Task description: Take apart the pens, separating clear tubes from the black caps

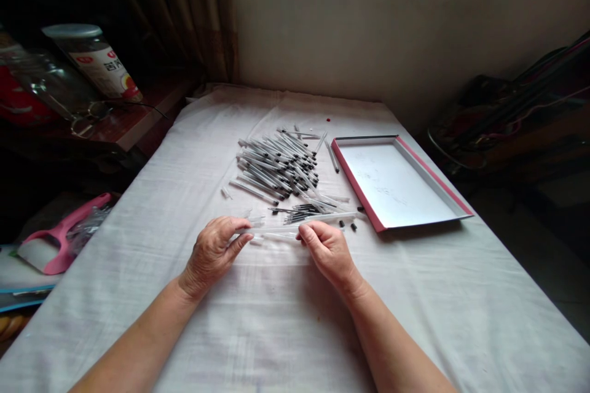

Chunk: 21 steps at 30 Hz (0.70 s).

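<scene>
My left hand and my right hand rest on a white cloth-covered table, fingers closed in a pinch on the two ends of a clear pen barrel held level between them. Just beyond lies a small bunch of thin black refills and a few small black caps. Farther back sits a heap of several clear pens with black tips.
A shallow white tray with a red rim lies to the right of the pens. A pink-handled tool and jars sit off the table's left side. Dark clutter lies at right, a wall behind.
</scene>
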Motion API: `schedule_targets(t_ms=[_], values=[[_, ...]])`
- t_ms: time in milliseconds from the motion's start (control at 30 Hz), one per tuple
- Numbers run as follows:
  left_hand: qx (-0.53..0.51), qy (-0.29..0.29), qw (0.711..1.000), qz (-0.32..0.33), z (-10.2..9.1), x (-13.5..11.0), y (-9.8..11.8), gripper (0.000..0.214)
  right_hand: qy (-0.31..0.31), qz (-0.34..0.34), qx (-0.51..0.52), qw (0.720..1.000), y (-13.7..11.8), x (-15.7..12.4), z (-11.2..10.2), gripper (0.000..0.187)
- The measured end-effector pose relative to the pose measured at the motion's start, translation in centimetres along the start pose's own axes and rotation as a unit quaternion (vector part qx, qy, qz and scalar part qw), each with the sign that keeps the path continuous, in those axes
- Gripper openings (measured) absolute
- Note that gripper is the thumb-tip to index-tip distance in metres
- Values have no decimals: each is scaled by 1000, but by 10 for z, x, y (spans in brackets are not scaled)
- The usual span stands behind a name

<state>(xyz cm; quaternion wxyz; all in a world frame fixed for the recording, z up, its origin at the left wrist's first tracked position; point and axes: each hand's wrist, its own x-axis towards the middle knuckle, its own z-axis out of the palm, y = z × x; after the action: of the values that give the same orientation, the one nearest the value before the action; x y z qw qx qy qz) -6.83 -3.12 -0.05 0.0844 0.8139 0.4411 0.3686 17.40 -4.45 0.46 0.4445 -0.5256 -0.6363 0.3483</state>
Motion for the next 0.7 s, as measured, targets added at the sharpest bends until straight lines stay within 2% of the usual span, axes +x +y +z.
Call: schedule_targets(t_ms=[167, 267, 367, 467, 567, 633, 700], values=[[61, -10, 996, 63, -2, 4, 0, 28, 32, 52, 82, 995, 1, 2, 1, 35], [30, -38, 996, 77, -5, 8, 4, 33, 37, 65, 122, 990, -1, 3, 1, 35], [-52, -97, 993, 33, -14, 10, 5, 41, 24, 52, 142, 988, -2, 2, -1, 34], [-151, -143, 975, -74, -27, 8, -5, 48, 60, 49, 176, 981, 7, 4, -9, 28], [-209, -77, 955, -197, -37, 7, -21, 52, 170, 65, 189, 965, 20, 9, -17, 30], [-182, -21, 959, -217, -36, 9, -29, 47, 160, 32, 124, 979, 24, 12, -19, 29], [-122, 13, 973, -197, -27, 11, -33, 42, 123, -24, 19, 992, 23, 14, -17, 24]])
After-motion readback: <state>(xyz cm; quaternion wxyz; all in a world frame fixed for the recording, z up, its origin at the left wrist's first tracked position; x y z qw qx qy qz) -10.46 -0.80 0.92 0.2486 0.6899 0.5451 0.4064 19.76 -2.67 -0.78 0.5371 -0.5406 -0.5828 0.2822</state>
